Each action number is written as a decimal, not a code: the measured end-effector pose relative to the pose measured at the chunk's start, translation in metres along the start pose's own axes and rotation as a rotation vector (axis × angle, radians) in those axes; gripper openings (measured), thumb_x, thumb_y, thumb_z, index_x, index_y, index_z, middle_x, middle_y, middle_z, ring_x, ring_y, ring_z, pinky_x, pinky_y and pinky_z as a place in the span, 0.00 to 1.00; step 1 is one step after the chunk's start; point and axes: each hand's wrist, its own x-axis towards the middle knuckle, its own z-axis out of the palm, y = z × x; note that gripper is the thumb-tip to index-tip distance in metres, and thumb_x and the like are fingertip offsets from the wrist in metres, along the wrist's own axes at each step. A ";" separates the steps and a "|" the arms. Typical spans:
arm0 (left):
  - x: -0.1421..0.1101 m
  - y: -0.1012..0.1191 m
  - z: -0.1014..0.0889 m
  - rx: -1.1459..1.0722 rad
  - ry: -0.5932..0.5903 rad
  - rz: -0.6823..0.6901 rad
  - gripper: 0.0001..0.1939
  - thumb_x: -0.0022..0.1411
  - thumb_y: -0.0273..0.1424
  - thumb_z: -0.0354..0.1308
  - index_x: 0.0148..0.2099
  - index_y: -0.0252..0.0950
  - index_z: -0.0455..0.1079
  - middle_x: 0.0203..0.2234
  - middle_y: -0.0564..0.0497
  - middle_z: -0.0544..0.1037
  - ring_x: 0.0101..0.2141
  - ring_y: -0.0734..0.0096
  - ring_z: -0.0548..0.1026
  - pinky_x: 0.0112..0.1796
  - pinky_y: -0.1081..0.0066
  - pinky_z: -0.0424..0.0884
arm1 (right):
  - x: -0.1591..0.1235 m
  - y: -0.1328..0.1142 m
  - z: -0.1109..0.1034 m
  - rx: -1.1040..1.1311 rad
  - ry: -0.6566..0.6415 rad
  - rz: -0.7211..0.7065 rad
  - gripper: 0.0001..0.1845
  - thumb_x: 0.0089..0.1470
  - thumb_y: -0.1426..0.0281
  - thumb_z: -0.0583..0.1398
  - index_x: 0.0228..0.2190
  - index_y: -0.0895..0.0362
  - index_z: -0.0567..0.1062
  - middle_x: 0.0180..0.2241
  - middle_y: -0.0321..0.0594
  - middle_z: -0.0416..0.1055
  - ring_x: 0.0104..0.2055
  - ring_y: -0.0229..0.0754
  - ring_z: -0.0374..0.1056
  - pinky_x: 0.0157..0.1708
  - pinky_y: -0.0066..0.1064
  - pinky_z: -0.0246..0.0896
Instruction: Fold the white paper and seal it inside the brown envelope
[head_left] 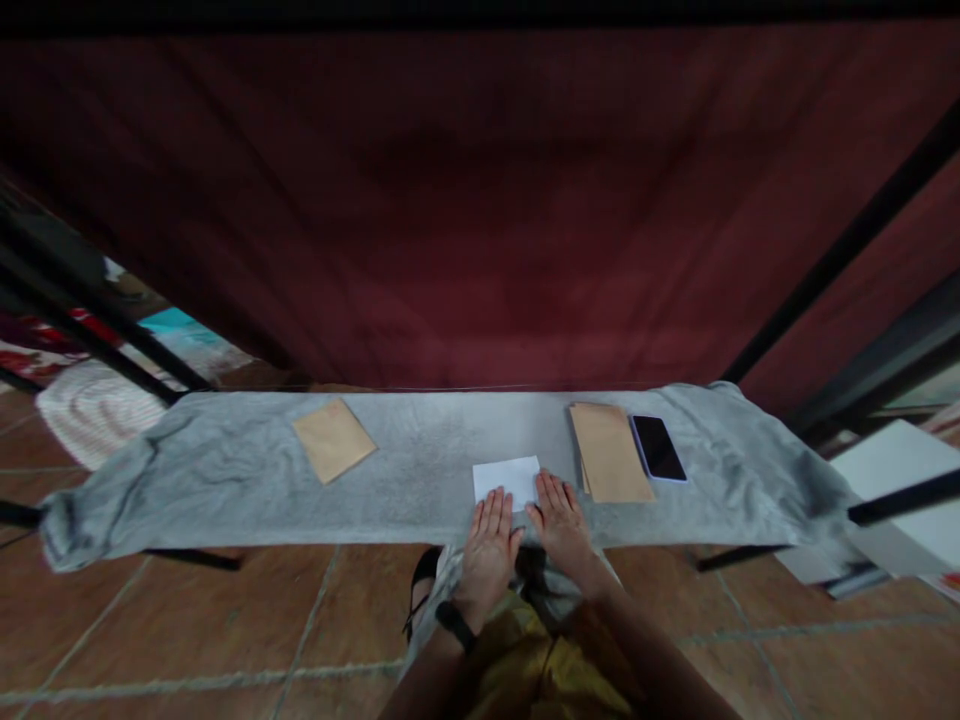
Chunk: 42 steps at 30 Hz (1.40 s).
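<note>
A white sheet of paper (504, 476) lies flat near the front edge of the cloth-covered table. My left hand (489, 535) rests palm down on its lower left part, fingers stretched out. At the paper's right edge, my right hand (558, 515) lies flat with its fingers extended, touching the paper and the cloth. A stack of brown paper envelopes (615, 455) sits just right of my right hand. One more brown envelope (334, 440) lies tilted on the left part of the table. Neither hand grips anything.
A grey cloth (427, 490) covers the narrow table. Beside the stack lies a phone (660, 448) with a dark screen. Black metal bars (847, 245) rise at both sides, and a dark red curtain-like surface (480, 220) stands behind. White boxes (900, 490) are at the right.
</note>
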 end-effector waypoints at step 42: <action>0.060 0.004 -0.052 -1.356 0.302 -0.885 0.14 0.55 0.42 0.63 0.28 0.38 0.66 0.22 0.54 0.75 0.26 0.69 0.77 0.35 0.67 0.75 | 0.021 -0.010 -0.020 1.289 -0.064 0.700 0.32 0.57 0.45 0.57 0.48 0.58 0.78 0.44 0.53 0.80 0.41 0.55 0.78 0.41 0.47 0.76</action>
